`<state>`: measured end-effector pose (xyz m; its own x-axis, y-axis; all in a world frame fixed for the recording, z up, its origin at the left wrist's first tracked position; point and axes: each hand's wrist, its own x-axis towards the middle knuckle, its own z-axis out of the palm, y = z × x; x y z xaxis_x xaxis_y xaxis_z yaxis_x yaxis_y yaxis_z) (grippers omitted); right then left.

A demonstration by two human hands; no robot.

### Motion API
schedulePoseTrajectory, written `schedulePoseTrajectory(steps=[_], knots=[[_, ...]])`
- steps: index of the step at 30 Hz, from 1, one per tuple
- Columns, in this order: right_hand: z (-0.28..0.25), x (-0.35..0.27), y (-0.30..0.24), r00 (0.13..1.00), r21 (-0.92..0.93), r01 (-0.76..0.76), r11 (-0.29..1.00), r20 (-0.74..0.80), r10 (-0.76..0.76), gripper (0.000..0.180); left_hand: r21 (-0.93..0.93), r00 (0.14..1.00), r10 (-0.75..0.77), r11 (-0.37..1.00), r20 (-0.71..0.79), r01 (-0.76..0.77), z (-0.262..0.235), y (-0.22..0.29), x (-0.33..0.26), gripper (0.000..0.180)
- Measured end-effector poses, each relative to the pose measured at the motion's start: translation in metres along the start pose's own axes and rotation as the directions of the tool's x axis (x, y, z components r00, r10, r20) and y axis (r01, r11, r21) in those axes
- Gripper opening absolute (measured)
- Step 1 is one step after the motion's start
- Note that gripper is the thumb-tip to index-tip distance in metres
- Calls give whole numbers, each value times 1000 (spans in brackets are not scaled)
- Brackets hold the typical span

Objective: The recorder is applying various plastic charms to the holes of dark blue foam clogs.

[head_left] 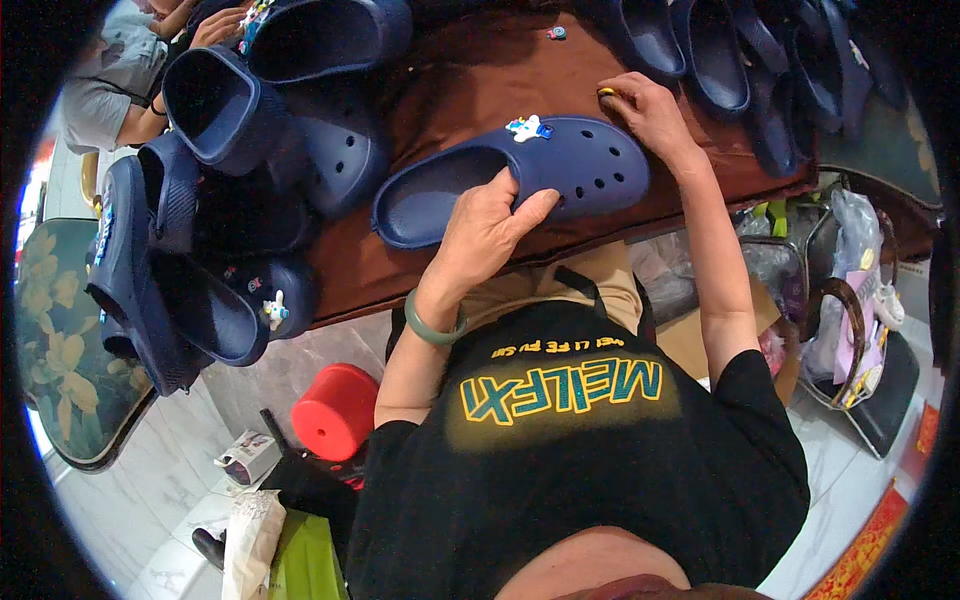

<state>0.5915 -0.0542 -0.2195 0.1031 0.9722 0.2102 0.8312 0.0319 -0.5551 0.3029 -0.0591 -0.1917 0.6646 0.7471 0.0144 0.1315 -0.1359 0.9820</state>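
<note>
Left hand [487,225] gripped the navy clog [550,165] near the worktop's [455,85] front edge, right hand [643,112] pinched a small yellow piece [606,92], and one white-and-blue charm [524,128] seemed fitted, the other visible holes bare.

At twelve o'clock, navy-blue clog [565,160] with white-and-blue charm [527,129], brown cloth [470,90]; at eight, red stool [338,410]; at nine, dark green panel [98,330] patterned with pale yellow flowers [68,374].

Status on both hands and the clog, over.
Left hand gripping navy clog. Right hand pinching small yellow piece. Other clogs both sides, none covering it.
</note>
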Motion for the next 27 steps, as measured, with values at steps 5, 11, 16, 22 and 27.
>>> schedulePoseTrajectory(steps=[5, 11, 16, 22, 27], knots=[[-18, -14, -31, 999, 293, 39, 955, -42, -28, 22, -72, 998, -58, 996, 32, 60, 0, 0, -1, 29], [-28, -38, -44, 957, 101, 288, 952, 9, -290, 27, -42, 997, -71, 997, 17, 72, -1, 5, 0, 28], [-38, -57, -49, 953, 99, 301, 949, 6, -303, 29, -9, 1000, -19, 1000, 13, 19, -2, 1, 0, 34], [-36, -70, -61, 949, -40, 303, 952, -82, -305, 27, -2, 1000, -16, 1000, 5, 16, -1, 0, 0, 33], [-36, -69, -71, 934, -231, 308, 923, -110, -340, 25, -11, 999, 44, 999, -30, -44, 2, -5, 0, 32]])
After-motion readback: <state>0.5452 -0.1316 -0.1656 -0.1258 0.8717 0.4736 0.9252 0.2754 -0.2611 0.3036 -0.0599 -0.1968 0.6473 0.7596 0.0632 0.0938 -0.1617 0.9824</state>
